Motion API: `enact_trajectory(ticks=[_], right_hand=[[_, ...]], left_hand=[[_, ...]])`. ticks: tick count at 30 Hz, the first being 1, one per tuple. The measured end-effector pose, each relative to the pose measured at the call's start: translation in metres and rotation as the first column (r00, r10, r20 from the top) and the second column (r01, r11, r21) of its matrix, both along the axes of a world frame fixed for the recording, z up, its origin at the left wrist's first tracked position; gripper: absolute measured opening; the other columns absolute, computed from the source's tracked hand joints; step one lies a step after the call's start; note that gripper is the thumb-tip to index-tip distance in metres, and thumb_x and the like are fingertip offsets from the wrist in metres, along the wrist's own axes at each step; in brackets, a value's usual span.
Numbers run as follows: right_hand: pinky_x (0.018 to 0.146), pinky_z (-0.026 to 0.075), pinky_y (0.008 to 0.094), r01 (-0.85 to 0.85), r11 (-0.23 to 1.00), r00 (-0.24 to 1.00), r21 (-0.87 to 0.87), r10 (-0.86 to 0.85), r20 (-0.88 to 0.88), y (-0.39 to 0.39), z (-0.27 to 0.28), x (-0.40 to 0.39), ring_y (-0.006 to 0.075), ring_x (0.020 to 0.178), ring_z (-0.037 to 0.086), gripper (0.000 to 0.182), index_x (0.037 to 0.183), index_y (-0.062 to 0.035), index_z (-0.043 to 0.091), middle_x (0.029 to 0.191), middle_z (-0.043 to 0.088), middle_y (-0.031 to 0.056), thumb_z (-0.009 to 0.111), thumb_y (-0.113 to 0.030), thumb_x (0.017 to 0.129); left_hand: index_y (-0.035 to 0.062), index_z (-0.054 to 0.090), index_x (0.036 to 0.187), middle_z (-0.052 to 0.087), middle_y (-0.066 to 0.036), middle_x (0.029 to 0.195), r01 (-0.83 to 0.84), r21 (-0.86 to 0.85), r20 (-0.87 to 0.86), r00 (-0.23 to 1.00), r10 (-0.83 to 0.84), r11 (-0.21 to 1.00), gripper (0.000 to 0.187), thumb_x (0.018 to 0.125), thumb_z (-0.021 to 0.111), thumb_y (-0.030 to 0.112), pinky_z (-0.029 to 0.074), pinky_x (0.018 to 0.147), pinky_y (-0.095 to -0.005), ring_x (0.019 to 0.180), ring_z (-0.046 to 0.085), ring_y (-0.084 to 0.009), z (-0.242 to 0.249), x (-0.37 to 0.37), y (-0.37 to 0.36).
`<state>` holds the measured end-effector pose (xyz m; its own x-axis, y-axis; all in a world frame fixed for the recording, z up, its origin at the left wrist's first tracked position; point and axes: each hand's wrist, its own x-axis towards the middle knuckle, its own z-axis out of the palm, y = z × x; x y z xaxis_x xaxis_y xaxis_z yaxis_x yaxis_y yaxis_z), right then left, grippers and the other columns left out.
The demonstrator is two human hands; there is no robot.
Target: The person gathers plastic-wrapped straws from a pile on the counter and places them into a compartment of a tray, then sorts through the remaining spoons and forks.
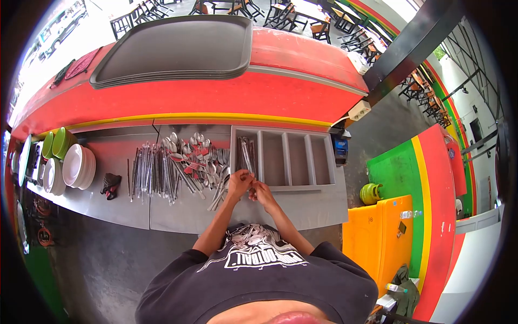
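My left hand [240, 183] and my right hand [263, 194] meet at the front edge of a grey cutlery tray [260, 156], by its leftmost compartment. The fingers of both are closed and touch each other. Whatever they pinch, if anything, is too small to make out. Long thin wrapped sticks [246, 153] lie lengthwise in that left compartment, just beyond my fingers. Left of the tray, a pile of loose spoons and forks [200, 156] spreads over the steel counter [178, 215]. Further left lie many more thin sticks in clear wrappers [152, 171].
Stacked white bowls [79, 166] and green bowls [63, 141] stand at the counter's left end, near a dark crumpled cloth [110, 185]. Dark serving trays [178, 46] rest on the raised red ledge [302, 97] ahead. A blue device [340, 148] sits right of the cutlery tray.
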<state>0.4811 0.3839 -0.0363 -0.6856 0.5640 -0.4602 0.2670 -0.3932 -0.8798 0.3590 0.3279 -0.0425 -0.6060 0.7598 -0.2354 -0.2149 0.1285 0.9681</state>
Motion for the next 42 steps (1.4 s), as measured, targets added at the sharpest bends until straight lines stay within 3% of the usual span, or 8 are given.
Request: enact_trajectory(ticks=[6, 14, 17, 20, 26, 27, 37, 42], right_hand=[[0.058, 0.045, 0.0248, -0.044, 0.999, 0.999, -0.023, 0.045, 0.028, 0.013, -0.007, 0.014, 0.0134, 0.066, 0.061, 0.030, 0.114, -0.0044, 0.051, 0.082, 0.063, 0.0060, 0.048, -0.029, 0.096], [0.066, 0.047, 0.0275, 0.091, 0.996, 0.996, 0.006, -0.091, -0.020, 0.016, -0.007, 0.018, 0.0158, 0.076, 0.065, 0.058, 0.137, -0.0071, 0.027, 0.107, 0.064, 0.0115, 0.058, -0.027, 0.092], [0.069, 0.047, 0.0281, 0.113, 0.994, 0.993, -0.005, -0.113, -0.036, 0.017, -0.004, 0.021, 0.0141, 0.079, 0.064, 0.049, 0.132, -0.0075, 0.038, 0.108, 0.063, 0.0080, 0.058, -0.028, 0.092], [0.068, 0.046, 0.0263, 0.134, 0.991, 0.989, -0.010, -0.134, -0.064, 0.014, -0.002, 0.025, 0.0127, 0.080, 0.063, 0.036, 0.121, -0.0080, 0.050, 0.104, 0.064, 0.0054, 0.057, -0.029, 0.092], [0.065, 0.045, 0.0245, 0.135, 0.990, 0.989, -0.032, -0.136, -0.058, -0.003, -0.004, 0.002, 0.0126, 0.078, 0.064, 0.030, 0.113, -0.0091, 0.055, 0.096, 0.066, 0.0037, 0.058, -0.031, 0.093], [0.064, 0.045, 0.0244, 0.132, 0.990, 0.990, -0.045, -0.135, -0.052, -0.008, -0.003, -0.007, 0.0126, 0.078, 0.064, 0.030, 0.113, -0.0091, 0.055, 0.096, 0.067, 0.0037, 0.058, -0.031, 0.093], [0.062, 0.047, 0.0265, -0.094, 0.994, 0.989, -0.049, 0.088, -0.121, -0.078, -0.020, -0.102, 0.0127, 0.077, 0.064, 0.029, 0.114, -0.0071, 0.054, 0.095, 0.066, 0.0054, 0.059, -0.027, 0.093], [0.068, 0.049, 0.0301, -0.187, 0.980, 0.981, 0.075, 0.183, 0.058, -0.116, -0.016, -0.141, 0.0170, 0.084, 0.063, 0.036, 0.118, -0.0044, 0.050, 0.106, 0.058, 0.0110, 0.061, -0.025, 0.091]], left_hand=[[-0.0054, 0.065, 0.097, 0.069, -0.013, 0.072, -0.041, -0.112, -0.326, 0.945, 0.002, 0.993, 0.033, 0.081, 0.072, 0.023, 0.051, 0.057, -0.0301, 0.063, 0.066, -0.0161, -0.019, -0.010, 0.026], [-0.0044, 0.065, 0.102, 0.070, -0.017, 0.080, 0.016, -0.248, -0.521, 0.841, -0.147, 0.969, 0.043, 0.078, 0.072, 0.031, 0.054, 0.067, -0.0354, 0.074, 0.070, -0.0254, -0.023, -0.024, 0.052], [-0.0046, 0.064, 0.105, 0.070, -0.020, 0.088, 0.048, -0.248, -0.621, 0.758, -0.197, 0.967, 0.046, 0.078, 0.074, 0.031, 0.054, 0.074, -0.0365, 0.079, 0.070, -0.0278, -0.046, -0.025, 0.051], [-0.0029, 0.064, 0.106, 0.070, -0.018, 0.087, 0.069, -0.043, -0.604, 0.793, -0.080, 0.997, 0.040, 0.080, 0.073, 0.027, 0.054, 0.072, -0.0350, 0.079, 0.070, -0.0246, -0.062, -0.024, 0.041], [0.0002, 0.065, 0.106, 0.070, -0.012, 0.081, 0.096, -0.067, -0.276, 0.955, -0.111, 0.993, 0.028, 0.086, 0.068, 0.020, 0.052, 0.067, -0.0283, 0.077, 0.067, -0.0148, -0.031, -0.021, -0.009], [0.0001, 0.066, 0.103, 0.070, -0.010, 0.079, 0.082, -0.056, -0.327, 0.940, -0.096, 0.995, 0.026, 0.086, 0.068, 0.020, 0.051, 0.066, -0.0278, 0.074, 0.066, -0.0138, -0.028, -0.023, -0.017], [0.0006, 0.069, 0.097, 0.069, -0.006, 0.077, -0.306, -0.157, -0.299, 0.921, 0.250, 0.939, 0.023, 0.087, 0.066, 0.021, 0.048, 0.063, -0.0260, 0.071, 0.063, -0.0109, -0.033, -0.094, -0.129], [0.0010, 0.068, 0.095, 0.068, -0.009, 0.075, -0.498, -0.166, -0.510, 0.782, 0.359, 0.851, 0.023, 0.086, 0.067, 0.023, 0.050, 0.064, -0.0311, 0.068, 0.064, -0.0177, -0.044, -0.133, -0.187]])
